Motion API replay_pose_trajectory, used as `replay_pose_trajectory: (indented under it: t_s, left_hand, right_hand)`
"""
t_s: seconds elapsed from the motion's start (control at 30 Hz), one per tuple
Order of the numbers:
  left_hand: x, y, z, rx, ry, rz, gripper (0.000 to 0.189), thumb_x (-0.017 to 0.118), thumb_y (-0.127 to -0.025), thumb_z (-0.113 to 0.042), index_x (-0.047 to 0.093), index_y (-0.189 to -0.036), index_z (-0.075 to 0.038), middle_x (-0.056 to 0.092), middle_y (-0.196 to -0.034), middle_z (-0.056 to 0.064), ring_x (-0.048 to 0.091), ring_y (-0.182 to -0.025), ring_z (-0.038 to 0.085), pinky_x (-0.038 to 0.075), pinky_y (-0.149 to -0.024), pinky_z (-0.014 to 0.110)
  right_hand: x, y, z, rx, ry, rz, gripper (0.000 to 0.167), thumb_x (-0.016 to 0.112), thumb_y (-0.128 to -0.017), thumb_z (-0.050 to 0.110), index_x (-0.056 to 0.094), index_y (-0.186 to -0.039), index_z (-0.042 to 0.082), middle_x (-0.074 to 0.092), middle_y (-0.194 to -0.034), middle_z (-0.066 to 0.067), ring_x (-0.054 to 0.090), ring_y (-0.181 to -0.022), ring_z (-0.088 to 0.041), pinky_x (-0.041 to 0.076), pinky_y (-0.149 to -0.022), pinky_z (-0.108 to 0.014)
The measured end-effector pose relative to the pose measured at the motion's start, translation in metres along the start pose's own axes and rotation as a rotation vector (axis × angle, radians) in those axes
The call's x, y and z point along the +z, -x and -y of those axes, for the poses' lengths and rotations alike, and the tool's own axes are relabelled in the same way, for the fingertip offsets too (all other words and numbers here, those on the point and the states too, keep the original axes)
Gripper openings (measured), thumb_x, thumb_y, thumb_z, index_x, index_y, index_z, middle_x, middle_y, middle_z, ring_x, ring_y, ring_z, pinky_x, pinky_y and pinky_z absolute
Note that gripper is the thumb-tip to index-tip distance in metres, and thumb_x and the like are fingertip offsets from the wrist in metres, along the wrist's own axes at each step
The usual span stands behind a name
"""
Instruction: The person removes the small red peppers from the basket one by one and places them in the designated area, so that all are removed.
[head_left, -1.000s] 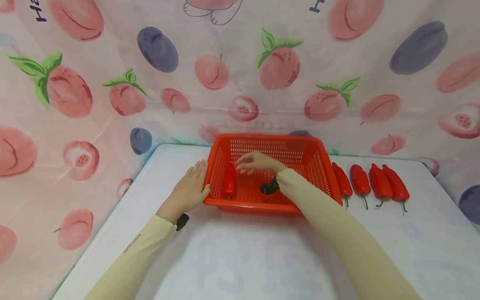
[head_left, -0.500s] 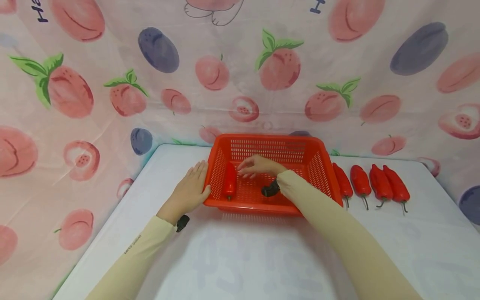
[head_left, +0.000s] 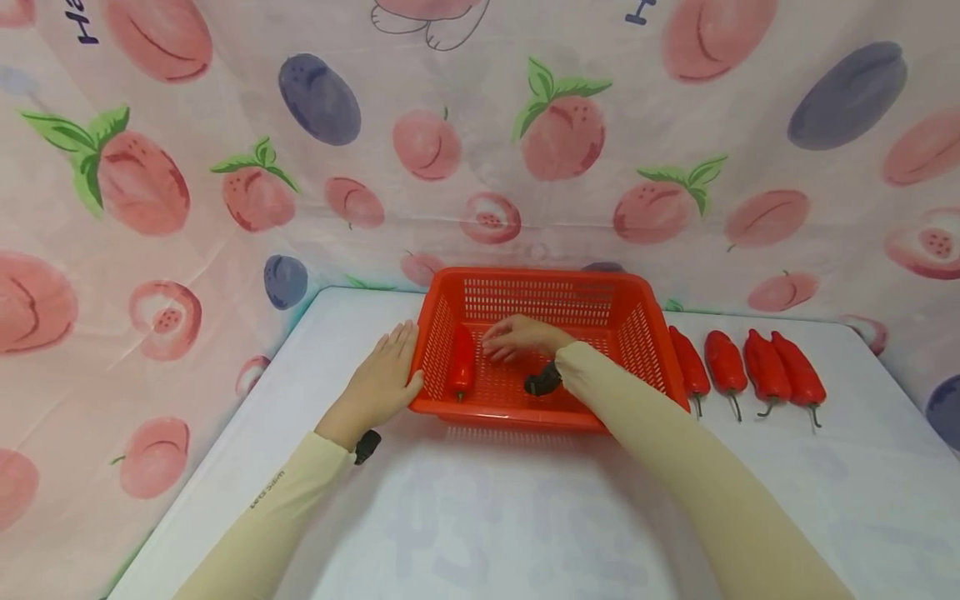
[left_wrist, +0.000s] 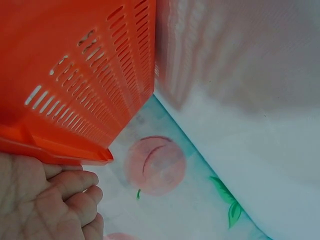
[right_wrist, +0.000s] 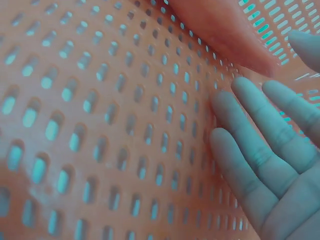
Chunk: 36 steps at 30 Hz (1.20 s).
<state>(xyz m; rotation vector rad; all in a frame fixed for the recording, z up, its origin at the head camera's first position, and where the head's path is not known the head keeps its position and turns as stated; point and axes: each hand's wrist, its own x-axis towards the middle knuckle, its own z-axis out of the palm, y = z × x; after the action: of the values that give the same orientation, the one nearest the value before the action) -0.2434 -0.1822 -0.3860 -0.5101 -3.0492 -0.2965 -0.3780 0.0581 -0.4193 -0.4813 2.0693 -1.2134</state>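
Note:
A red plastic basket (head_left: 547,411) with slotted walls stands at the back of the white table. Inside it, along the left wall, lies one long red pepper (head_left: 462,358), its stem toward the front. My right hand (head_left: 517,337) is inside the basket just right of this pepper, fingers loosely bent and holding nothing. In the right wrist view its spread fingers are over the slotted floor, with the pepper (right_wrist: 225,35) beyond the fingertips. Against the basket's left rim my left hand (head_left: 382,379) rests with straight fingers; the left wrist view shows them under the rim (left_wrist: 60,155).
Several more red peppers (head_left: 725,362) lie in a row on the table (head_left: 510,508) to the right of the basket, stems toward the front. A fruit-printed cloth (head_left: 480,100) hangs behind and at the left of the table.
My right hand has drawn slightly right, away from the pepper in the basket. The left hand stays at the rim.

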Motion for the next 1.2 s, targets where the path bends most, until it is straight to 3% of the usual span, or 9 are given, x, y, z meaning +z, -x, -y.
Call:
replay_pose_trajectory:
  t_s: [0.2,0.43,0.67,0.93,1.07,1.2]
  left_hand:
    - [0.002,0.000,0.001,0.009,0.009,-0.014,0.069,0.043,-0.093,-0.026,0.016,-0.147,0.007,0.018,-0.155,0.021,0.017,-0.145,0.035,0.015,-0.120,0.046]
    - [0.006,0.000,0.001,0.003,0.009,-0.015,0.069,0.043,-0.093,-0.026,0.016,-0.148,0.006,0.019,-0.155,0.020,0.017,-0.145,0.035,0.014,-0.120,0.046]
    - [0.003,0.001,0.001,-0.007,0.014,-0.015,0.069,0.044,-0.093,-0.025,0.016,-0.148,0.006,0.019,-0.155,0.020,0.017,-0.145,0.034,0.014,-0.120,0.045]
    - [0.003,0.001,0.001,-0.005,0.016,-0.016,0.068,0.043,-0.093,-0.025,0.016,-0.148,0.005,0.019,-0.155,0.019,0.017,-0.145,0.033,0.014,-0.120,0.045]
    - [0.003,0.001,0.001,-0.005,0.017,-0.020,0.068,0.043,-0.093,-0.025,0.016,-0.148,0.005,0.020,-0.155,0.019,0.017,-0.145,0.033,0.014,-0.120,0.045]
    - [0.002,0.002,0.002,-0.012,0.025,-0.014,0.069,0.043,-0.093,-0.026,0.015,-0.148,0.005,0.019,-0.156,0.019,0.016,-0.146,0.033,0.013,-0.120,0.045]
  right_hand:
    - [0.002,-0.006,-0.003,0.026,-0.170,0.039,0.041,0.050,-0.096,0.013,0.047,-0.131,-0.008,0.054,-0.131,-0.026,0.060,-0.114,-0.033,0.050,-0.097,-0.040]
    - [0.012,-0.007,0.004,0.088,-0.216,0.015,0.041,0.050,-0.096,0.014,0.049,-0.131,-0.006,0.053,-0.133,-0.026,0.061,-0.113,-0.032,0.051,-0.096,-0.040]
    - [0.022,-0.011,0.016,0.142,-0.204,-0.009,0.043,0.059,-0.092,0.018,0.053,-0.128,-0.004,0.060,-0.124,-0.020,0.064,-0.103,-0.026,0.052,-0.094,-0.038]
    - [0.027,-0.018,0.017,0.134,-0.213,-0.033,0.043,0.062,-0.088,0.007,0.052,-0.127,-0.007,0.065,-0.101,-0.008,0.065,-0.083,-0.015,0.052,-0.094,-0.040]
    - [0.028,-0.020,0.016,0.107,-0.196,-0.043,0.043,0.063,-0.087,0.006,0.053,-0.128,-0.005,0.066,-0.111,-0.014,0.066,-0.084,-0.015,0.052,-0.095,-0.039]
    - [0.029,-0.021,0.017,0.085,-0.170,-0.066,0.053,0.063,-0.088,0.010,0.045,-0.136,-0.002,0.059,-0.128,-0.019,0.066,-0.102,-0.025,0.051,-0.096,-0.038]
